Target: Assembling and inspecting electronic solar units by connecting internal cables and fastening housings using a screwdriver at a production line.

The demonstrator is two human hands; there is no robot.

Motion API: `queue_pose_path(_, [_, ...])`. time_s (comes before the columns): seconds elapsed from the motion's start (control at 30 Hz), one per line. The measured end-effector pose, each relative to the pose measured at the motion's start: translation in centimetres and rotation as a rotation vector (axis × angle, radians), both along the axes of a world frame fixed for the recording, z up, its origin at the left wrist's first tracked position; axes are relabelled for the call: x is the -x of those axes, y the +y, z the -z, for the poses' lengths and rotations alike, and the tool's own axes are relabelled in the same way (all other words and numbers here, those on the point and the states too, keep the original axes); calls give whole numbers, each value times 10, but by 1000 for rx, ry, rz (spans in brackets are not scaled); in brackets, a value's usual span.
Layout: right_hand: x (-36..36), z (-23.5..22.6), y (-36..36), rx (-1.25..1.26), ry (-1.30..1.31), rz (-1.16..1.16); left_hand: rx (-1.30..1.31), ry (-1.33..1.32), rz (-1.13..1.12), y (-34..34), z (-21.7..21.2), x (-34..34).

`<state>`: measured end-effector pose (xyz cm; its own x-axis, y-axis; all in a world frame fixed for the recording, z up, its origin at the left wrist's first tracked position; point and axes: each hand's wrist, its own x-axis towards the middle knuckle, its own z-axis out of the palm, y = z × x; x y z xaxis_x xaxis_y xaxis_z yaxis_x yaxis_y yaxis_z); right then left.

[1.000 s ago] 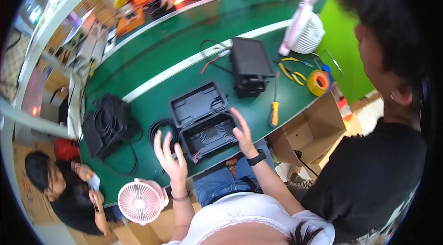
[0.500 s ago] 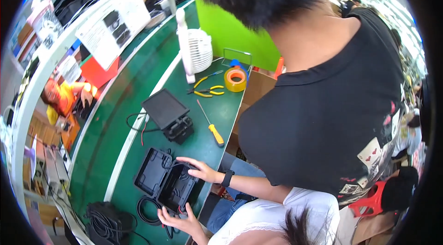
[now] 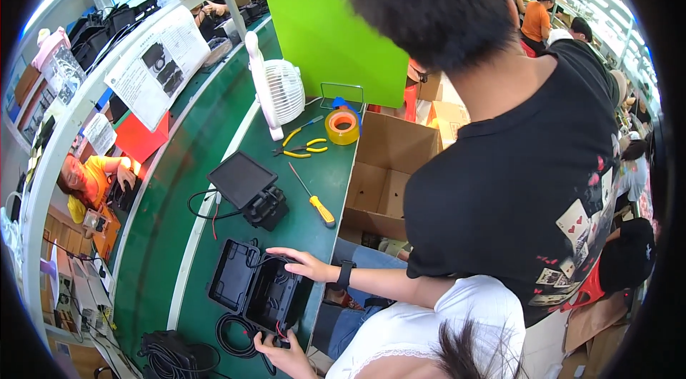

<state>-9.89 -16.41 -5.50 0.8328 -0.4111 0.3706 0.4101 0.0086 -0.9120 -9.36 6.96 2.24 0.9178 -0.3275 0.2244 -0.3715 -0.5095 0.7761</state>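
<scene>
A black plastic box point(image 3: 274, 296) lies open on the green workbench, its lid point(image 3: 234, 276) folded to the left and dark cable inside. At its upper edge, my right hand point(image 3: 306, 265), with a black watch on the wrist, rests with its fingers stretched out. My left hand point(image 3: 284, 356) grips the lower end of the box, thumb and fingers bent round it. A short red wire point(image 3: 279, 326) shows beside the left thumb. A coiled black cable point(image 3: 234, 333) lies beside the box. Farther up stands a black device with a flat square panel point(image 3: 243, 179).
A yellow-handled screwdriver point(image 3: 321, 210), yellow-handled pliers point(image 3: 304, 148), a roll of yellow tape point(image 3: 342, 127) and a white fan point(image 3: 279, 93) are farther up the bench. A person in black point(image 3: 511, 165) stands close on the right, near a cardboard box point(image 3: 375, 179). Another black cabled device point(image 3: 171, 354) lies lower left.
My left hand has closed in on the box's lower end, its fingers more bent. My right hand stays at the upper edge. The whole view has shifted, and the person in black appears farther right.
</scene>
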Motion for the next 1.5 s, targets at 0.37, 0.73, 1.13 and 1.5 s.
queue_pose_path(0.37, [2,1,-1,-60,-41,0,-204,-318,-90,8,11,-13])
queue_pose_path(0.73, [2,0,0,-39,19,-2,-176,-485,-58,-2,-14,-12])
queue_pose_path(1.13, [1,-2,0,-27,72,33,-311,-359,155,-33,-48,6])
queue_pose_path(1.5, [3,1,-2,-7,68,27,-103,-308,-48,-6,-34,-10])
